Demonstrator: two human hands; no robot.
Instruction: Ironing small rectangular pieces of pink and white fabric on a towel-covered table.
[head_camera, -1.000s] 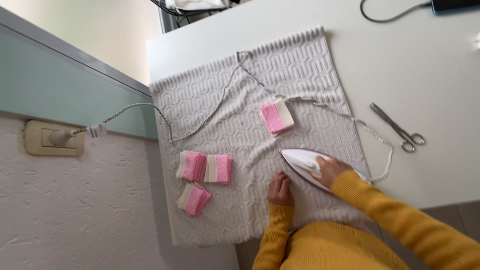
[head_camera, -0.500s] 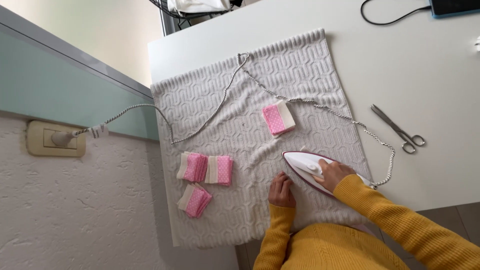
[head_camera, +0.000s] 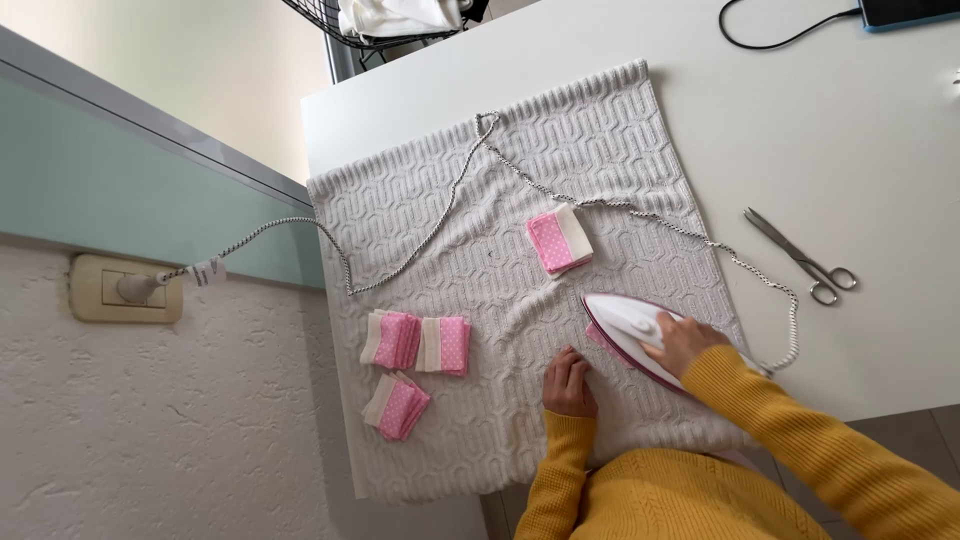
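Head view shows us from above, in yellow sleeves, at a white table (head_camera: 880, 150) covered with a grey patterned knit cloth (head_camera: 480, 260). Our right hand (head_camera: 682, 340) holds the handle of a white iron with a pink edge (head_camera: 625, 325); the fingers are wrapped closed around it. The iron lies flat on the cloth, its tip pointing away from us, and a small pink fabric piece (head_camera: 596, 335) shows just at its left edge. Our left hand (head_camera: 569, 383) rests on the cloth just beside the iron, fingers together and bent, holding nothing.

To press well, we judge that the sole should stay flat and move slowly, the left fingertips should hold the cloth smooth but stay apart from the hot edge, and the braided cord (head_camera: 640, 215), which loops over the cloth behind the iron, should not come under it.

A folded pink and cream piece (head_camera: 560, 240) lies further up the cloth, and three more folded pink and cream stacks (head_camera: 415, 345) lie at the left, well apart from the iron. Scissors (head_camera: 805, 260) lie on the bare table at the right. The cord runs to a beige wall socket (head_camera: 125, 290); a small white tag (head_camera: 205, 271) hangs on it near the plug. Its print is too small to tell.
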